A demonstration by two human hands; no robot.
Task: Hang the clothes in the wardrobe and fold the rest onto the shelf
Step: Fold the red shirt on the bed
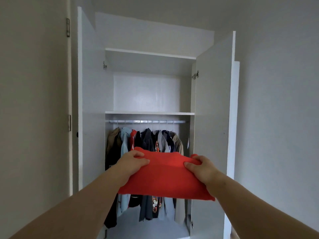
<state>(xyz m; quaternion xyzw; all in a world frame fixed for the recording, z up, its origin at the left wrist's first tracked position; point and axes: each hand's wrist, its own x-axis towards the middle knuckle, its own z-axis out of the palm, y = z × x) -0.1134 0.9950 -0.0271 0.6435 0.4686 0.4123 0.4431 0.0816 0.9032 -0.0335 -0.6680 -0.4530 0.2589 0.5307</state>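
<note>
I hold the folded red garment [165,176] flat in front of the open wardrobe [212,118]. My left hand [133,163] grips its left edge with thumb on top; my right hand [200,167] grips the right edge likewise. It sits below the shelf [149,112], before the hung clothes [146,140] on the rail [146,121].

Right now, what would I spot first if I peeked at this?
The bright red folded garment in the middle, gripped at its sides by the left hand and right hand. Behind it, clothes hang in a row from the rail inside the open white wardrobe, below a shelf.
</note>
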